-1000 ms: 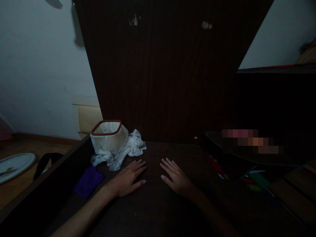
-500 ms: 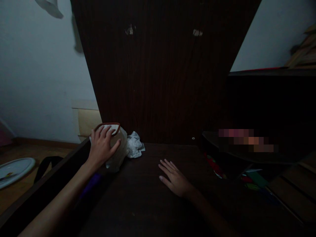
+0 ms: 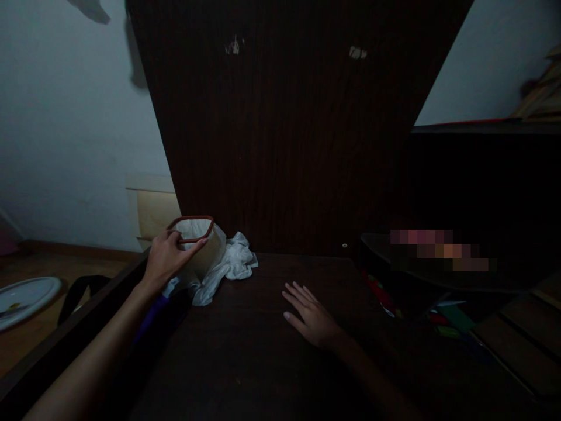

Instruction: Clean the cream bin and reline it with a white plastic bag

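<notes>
Left hand (image 3: 164, 259) gripping bin (image 3: 207, 255)
Thumb is extending across its front; right hand (image 3: 314, 320) is lying palm-down, released, on the bench (image 3: 245, 345).

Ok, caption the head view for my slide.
Left hand on the brown rim of a lined wastebasket; right hand open on dark wood-grain surface.

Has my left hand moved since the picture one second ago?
Yes: judged against the upright dark panel, your left hand has gone leftward and farther forward, from in front of the bin to its rim.
</notes>
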Action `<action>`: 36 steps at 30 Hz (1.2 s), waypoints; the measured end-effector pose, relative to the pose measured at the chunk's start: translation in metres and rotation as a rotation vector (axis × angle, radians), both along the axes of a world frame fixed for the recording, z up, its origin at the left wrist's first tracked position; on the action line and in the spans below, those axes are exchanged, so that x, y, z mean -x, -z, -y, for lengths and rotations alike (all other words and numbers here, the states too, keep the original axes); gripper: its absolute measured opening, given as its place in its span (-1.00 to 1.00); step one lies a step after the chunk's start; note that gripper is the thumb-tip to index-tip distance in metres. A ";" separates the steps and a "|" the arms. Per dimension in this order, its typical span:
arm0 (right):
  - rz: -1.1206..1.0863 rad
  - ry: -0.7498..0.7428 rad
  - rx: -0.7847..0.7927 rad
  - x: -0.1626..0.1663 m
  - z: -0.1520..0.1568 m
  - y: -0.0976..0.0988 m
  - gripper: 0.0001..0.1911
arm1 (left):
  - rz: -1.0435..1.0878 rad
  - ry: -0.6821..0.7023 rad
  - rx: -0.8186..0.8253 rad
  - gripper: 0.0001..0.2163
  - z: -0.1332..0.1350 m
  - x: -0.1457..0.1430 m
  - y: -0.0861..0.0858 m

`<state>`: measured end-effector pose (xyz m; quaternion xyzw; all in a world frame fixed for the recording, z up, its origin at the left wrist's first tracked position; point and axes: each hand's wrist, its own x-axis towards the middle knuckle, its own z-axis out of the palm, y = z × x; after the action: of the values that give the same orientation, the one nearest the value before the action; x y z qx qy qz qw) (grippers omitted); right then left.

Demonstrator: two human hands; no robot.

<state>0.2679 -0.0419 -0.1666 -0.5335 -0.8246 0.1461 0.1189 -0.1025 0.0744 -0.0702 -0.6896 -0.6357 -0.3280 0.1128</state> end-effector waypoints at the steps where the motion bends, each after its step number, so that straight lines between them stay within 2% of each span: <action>1: 0.000 0.002 0.001 0.000 0.000 0.000 -0.39 | -0.002 0.003 0.010 -0.44 0.002 -0.001 -0.003; 6: -0.007 -0.005 -0.013 -0.002 -0.001 0.004 -0.39 | 0.049 0.024 -0.045 -0.50 0.013 -0.007 -0.009; 12: -0.018 -0.011 -0.037 -0.003 -0.002 0.008 -0.40 | 0.061 -0.036 -0.108 -0.49 0.024 -0.009 -0.018; 22: -0.012 -0.012 -0.019 -0.002 -0.001 0.005 -0.39 | -0.071 0.016 -0.528 -0.47 0.045 -0.013 -0.060; 25: -0.027 -0.010 -0.022 -0.003 -0.001 0.005 -0.39 | -0.085 0.048 -0.597 -0.50 0.062 -0.024 -0.074; 26: -0.031 -0.010 -0.025 -0.003 -0.001 0.005 -0.40 | -0.090 0.060 -0.575 -0.54 0.069 -0.029 -0.079; 28: -0.042 -0.012 -0.025 -0.003 -0.001 0.005 -0.40 | -0.055 0.118 -0.643 -0.49 0.082 -0.041 -0.086; 29: -0.049 -0.014 -0.020 -0.003 -0.001 0.005 -0.39 | -0.029 0.135 -0.623 -0.48 0.087 -0.047 -0.088; 32: -0.097 0.005 0.008 -0.003 0.000 0.008 -0.32 | 0.032 0.245 -0.583 -0.50 0.100 -0.069 -0.086; 36: -0.332 0.163 0.040 -0.008 -0.004 0.020 -0.23 | 0.124 0.443 -0.504 -0.50 0.108 -0.098 -0.066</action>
<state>0.2761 -0.0380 -0.1862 -0.5694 -0.7445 0.2386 0.2541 -0.0045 -0.0334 -0.0045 -0.7401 -0.3752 -0.5325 0.1670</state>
